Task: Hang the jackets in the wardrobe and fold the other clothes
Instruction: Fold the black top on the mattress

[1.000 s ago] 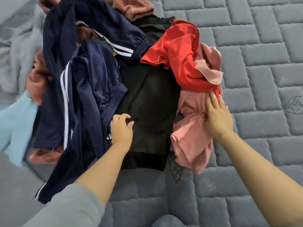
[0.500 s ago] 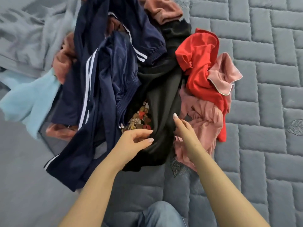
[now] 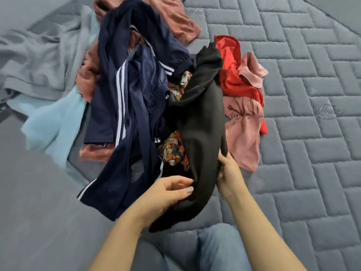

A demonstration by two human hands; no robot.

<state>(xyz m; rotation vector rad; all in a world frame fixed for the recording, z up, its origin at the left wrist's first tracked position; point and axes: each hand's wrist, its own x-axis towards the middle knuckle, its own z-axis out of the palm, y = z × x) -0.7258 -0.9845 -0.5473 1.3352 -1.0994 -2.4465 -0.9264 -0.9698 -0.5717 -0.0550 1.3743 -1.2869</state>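
A heap of clothes lies on a grey quilted bed (image 3: 304,98). A black garment (image 3: 203,122) is bunched into a long roll and lifted toward me. My left hand (image 3: 172,192) grips its near end from the left, thumb on the cloth. My right hand (image 3: 227,173) holds it from the right side. Beneath it shows a teddy-bear print cloth (image 3: 172,148). A navy track jacket with white stripes (image 3: 127,106) sprawls to the left. A red garment (image 3: 234,79) and a pink one (image 3: 244,130) lie to the right.
A brownish-pink garment (image 3: 175,18) lies at the back of the heap. A light blue cloth (image 3: 50,122) and a grey garment (image 3: 35,63) spread at the left. My jeans-clad knee (image 3: 216,245) is at the bottom. Bare quilted bed stretches to the right.
Both hands closed on the black garment and pulled it up and toward me, bunching it. More of the teddy-bear print cloth is uncovered. The view tilted back.
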